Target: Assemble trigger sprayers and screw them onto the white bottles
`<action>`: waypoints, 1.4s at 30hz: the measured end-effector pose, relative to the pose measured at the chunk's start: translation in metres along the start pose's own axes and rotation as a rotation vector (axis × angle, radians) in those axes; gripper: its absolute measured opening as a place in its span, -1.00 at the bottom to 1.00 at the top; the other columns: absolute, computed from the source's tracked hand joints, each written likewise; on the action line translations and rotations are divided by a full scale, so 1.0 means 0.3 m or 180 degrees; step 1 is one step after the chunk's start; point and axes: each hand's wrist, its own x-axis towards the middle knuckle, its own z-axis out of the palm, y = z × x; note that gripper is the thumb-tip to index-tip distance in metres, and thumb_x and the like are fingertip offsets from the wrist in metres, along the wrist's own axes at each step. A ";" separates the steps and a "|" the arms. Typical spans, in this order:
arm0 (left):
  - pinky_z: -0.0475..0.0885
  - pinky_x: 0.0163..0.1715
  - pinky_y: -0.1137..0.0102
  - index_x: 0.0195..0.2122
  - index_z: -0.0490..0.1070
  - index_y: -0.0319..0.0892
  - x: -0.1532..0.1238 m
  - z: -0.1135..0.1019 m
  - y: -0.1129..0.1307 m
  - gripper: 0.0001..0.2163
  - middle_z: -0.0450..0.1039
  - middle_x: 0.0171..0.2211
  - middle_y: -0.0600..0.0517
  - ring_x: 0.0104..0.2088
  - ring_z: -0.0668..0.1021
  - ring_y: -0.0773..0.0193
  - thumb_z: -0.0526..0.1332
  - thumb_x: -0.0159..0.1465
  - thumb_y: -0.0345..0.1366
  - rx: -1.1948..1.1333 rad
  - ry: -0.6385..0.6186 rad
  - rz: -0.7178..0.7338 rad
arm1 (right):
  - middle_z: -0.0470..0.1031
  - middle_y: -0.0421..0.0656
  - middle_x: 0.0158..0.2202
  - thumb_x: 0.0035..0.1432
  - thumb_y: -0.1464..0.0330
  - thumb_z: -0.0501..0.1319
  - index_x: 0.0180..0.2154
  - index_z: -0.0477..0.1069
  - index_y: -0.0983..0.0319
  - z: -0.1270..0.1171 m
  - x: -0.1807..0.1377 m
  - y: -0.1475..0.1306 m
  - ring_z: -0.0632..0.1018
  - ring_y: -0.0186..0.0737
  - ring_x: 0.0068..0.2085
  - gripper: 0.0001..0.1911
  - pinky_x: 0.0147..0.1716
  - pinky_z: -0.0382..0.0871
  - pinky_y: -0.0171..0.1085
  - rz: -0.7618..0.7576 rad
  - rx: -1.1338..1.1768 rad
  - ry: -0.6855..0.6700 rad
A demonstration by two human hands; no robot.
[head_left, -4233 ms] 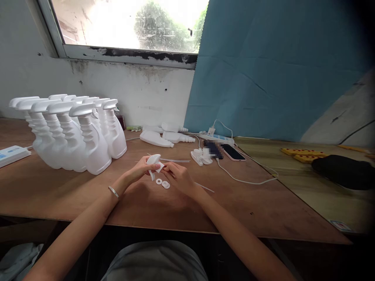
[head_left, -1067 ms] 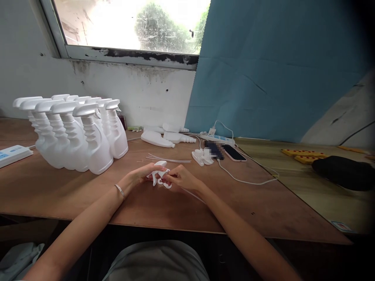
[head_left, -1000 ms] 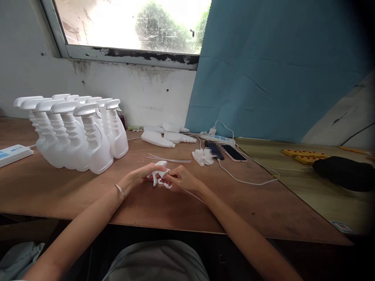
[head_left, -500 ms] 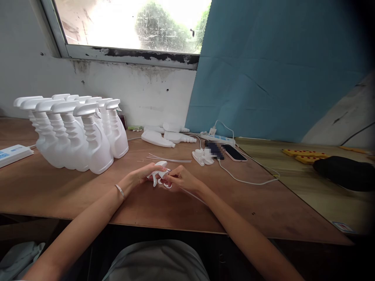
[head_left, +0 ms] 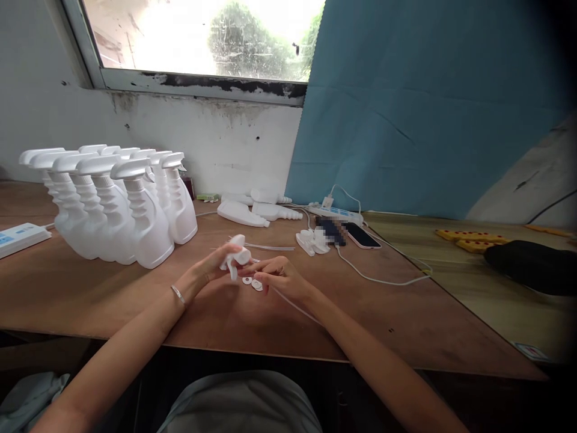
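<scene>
My left hand [head_left: 211, 269] is closed around a white trigger spray head [head_left: 234, 254], held a little above the wooden table [head_left: 90, 288]. My right hand [head_left: 278, 277] rests on the table just to its right, fingers curled in a pinch on a thin clear dip tube [head_left: 293, 304] that runs back under my wrist. Two small white washers [head_left: 252, 282] lie on the table between my hands, at my right fingertips.
Several assembled white spray bottles [head_left: 117, 204] stand at the left. Bottles without heads [head_left: 252, 211] lie by the wall. More tubes [head_left: 270, 247], spare trigger heads [head_left: 311, 240], a phone [head_left: 359, 235] with cable, power strips [head_left: 18, 237] and a black object [head_left: 532, 264] lie around.
My left hand has lifted the spray head up and away from my right hand. The washers now show on the table. My right hand has stayed low.
</scene>
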 end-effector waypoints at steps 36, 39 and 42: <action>0.10 -0.74 0.57 -0.35 0.34 -0.28 0.005 -0.077 0.031 -0.75 0.18 -0.67 0.18 -0.74 0.21 0.54 0.21 0.09 -0.17 -0.1655 0.0993 0.1182 | 0.37 -0.26 -0.60 -0.09 0.41 0.20 -0.52 0.34 0.29 -0.184 0.106 0.238 0.35 -0.46 -0.60 -0.92 -0.65 0.27 -0.46 0.1029 0.1186 0.3333; 0.11 -0.74 0.57 -0.35 0.34 -0.28 0.003 -0.072 0.033 -0.75 0.18 -0.67 0.18 -0.74 0.22 0.54 0.22 0.09 -0.17 -0.1648 0.0990 0.1184 | 0.36 -0.27 -0.60 -0.10 0.39 0.21 -0.52 0.34 0.28 -0.195 0.100 0.238 0.36 -0.46 -0.59 -0.91 -0.62 0.30 -0.45 0.1036 0.1260 0.3245; 0.13 -0.73 0.57 -0.35 0.35 -0.27 0.002 -0.074 0.033 -0.75 0.18 -0.67 0.18 -0.73 0.23 0.53 0.23 0.08 -0.18 -0.1644 0.1029 0.1208 | 0.37 -0.25 -0.61 -0.13 0.37 0.24 -0.52 0.35 0.28 -0.197 0.094 0.232 0.36 -0.43 -0.59 -0.89 -0.60 0.31 -0.42 0.1059 0.1340 0.3128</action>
